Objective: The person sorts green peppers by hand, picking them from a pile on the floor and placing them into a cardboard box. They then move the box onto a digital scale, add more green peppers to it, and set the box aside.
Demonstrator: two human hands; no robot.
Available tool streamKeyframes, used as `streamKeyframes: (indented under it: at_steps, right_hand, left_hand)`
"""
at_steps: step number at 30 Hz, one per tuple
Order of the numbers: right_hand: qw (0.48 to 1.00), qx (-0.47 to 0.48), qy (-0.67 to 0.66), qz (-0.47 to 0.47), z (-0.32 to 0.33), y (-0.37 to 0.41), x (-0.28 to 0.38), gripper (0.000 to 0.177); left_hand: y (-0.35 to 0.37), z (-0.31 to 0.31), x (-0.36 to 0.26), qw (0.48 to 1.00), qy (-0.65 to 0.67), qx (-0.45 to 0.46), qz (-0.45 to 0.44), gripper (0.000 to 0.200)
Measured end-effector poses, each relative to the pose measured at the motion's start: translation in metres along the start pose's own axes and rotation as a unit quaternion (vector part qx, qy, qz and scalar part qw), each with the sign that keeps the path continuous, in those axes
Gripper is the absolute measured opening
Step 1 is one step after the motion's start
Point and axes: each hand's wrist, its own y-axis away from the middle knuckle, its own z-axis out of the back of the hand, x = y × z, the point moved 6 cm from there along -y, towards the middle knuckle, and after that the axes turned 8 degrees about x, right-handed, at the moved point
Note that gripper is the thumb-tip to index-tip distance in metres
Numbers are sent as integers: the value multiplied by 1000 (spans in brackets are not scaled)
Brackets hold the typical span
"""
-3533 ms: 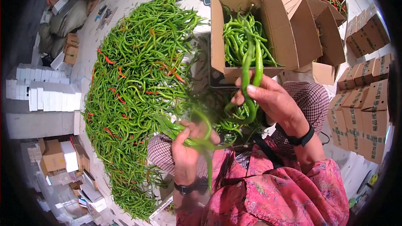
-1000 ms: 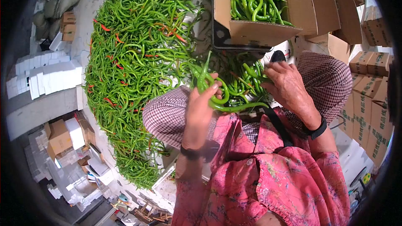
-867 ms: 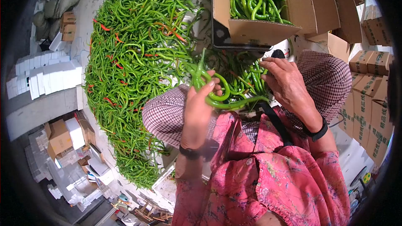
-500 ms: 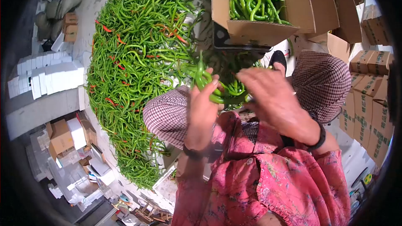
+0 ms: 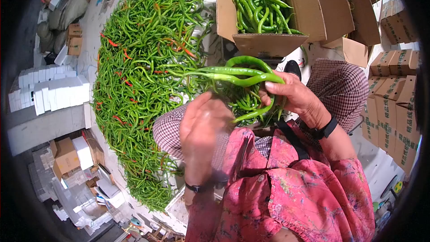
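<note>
Several long green chili peppers (image 5: 251, 79) are pinched in my right hand (image 5: 295, 95), between thumb and fingers. Their stems point left toward the pile, and one curls round in a loop. My left hand (image 5: 204, 127) is over my left knee, just below those stems, its fingers smeared by motion. Under the held peppers, between my knees, lie more green chili peppers (image 5: 244, 101), partly hidden by my hands. To the left spreads a big heap of green chili peppers (image 5: 139, 76) with a few red ones among them.
An open cardboard box (image 5: 268, 44) holding green peppers stands ahead, beyond my hands. Behind it to the right are more open boxes (image 5: 338, 9). Closed printed cartons (image 5: 389, 112) are stacked at the right. White stacked pieces (image 5: 58, 89) lie at the far left.
The peppers, by my left hand before, are now in my right hand and lie sideways. My left hand has drawn back down and left, away from them.
</note>
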Motion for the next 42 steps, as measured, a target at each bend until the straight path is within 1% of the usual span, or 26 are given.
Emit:
streamKeyframes:
  at_steps: [1,3,6,7,8,9,11,12,13,14,16,18,19,23,25,26,27,29,31,32,33,35,37,40,41,42]
  right_hand:
    - [999,10,-31,6,3,0,1,38]
    - [999,-4,-32,14,3,2,7,38]
    - [999,-12,-23,39,-3,7,27,37]
    - [998,-11,-17,52,-7,11,37,37]
    - [997,-37,-7,61,-11,15,50,39]
    - [997,-39,1,66,-14,18,63,39]
    - [993,-48,27,102,-16,21,91,42]
    - [993,-11,50,111,-17,19,107,43]
    - [991,-54,64,102,-18,21,123,41]
    - [989,-51,61,126,-16,17,135,40]
    - [983,-55,61,166,-17,11,153,38]
    - [981,-46,63,175,-19,6,156,38]
    - [981,-35,58,180,-20,3,155,39]
    - [984,-61,49,158,-16,0,142,42]
    - [987,-50,31,151,-14,-2,140,42]
    - [987,-50,24,151,-14,-2,139,42]
    - [987,-49,18,151,-14,-1,138,41]
    - [986,-56,27,154,-12,0,136,41]
    - [985,-62,36,158,-12,2,135,41]
    - [986,-64,46,147,-15,3,134,40]
    - [987,-67,57,135,-18,5,133,40]
    - [986,-70,71,136,-24,7,132,39]
    - [987,-62,76,127,-30,9,130,38]
    - [984,-73,88,135,-24,9,122,36]
    - [983,-77,93,141,-23,10,122,36]
    - [983,-80,92,141,-23,11,121,36]
  left_hand:
    - [2,3,-3,1000,1,1,0,39]
    - [4,14,-16,998,5,-40,-38,34]
    - [3,30,-24,998,8,-54,-40,33]
    - [4,38,-27,998,8,-58,-38,33]
    - [5,44,-32,997,9,-62,-47,33]
    - [5,49,-40,997,8,-45,-60,33]
    - [6,64,-52,995,12,-68,-65,32]
    - [5,68,-59,996,15,-62,-68,32]
    - [4,74,-66,994,12,-78,-81,30]
    - [4,77,-71,991,11,-93,-93,27]
    - [0,80,-76,990,3,-101,-94,27]
    - [-5,83,-79,988,-24,-110,-103,27]
    - [-9,81,-80,988,-24,-108,-106,27]
    - [-20,51,-69,991,-49,-92,-81,29]
    - [-27,28,-56,996,-71,-35,-35,29]
    - [-30,18,-50,994,-102,-29,-28,30]
    - [-33,7,-47,994,-104,-30,-27,30]
    - [-40,-21,-39,999,-34,33,-11,33]
    - [-45,-38,-34,997,-47,53,-9,37]
    - [-48,-47,-32,996,-58,74,-7,40]
    - [-52,-52,-30,996,-60,73,-7,40]
    - [-58,-70,-23,988,-78,129,16,46]
    - [-67,-76,-15,989,-76,130,7,49]
    - [-72,-78,-8,994,-32,102,-16,44]
    - [-71,-78,-7,994,-32,102,-13,44]
    - [-71,-81,-9,990,-71,117,-34,41]
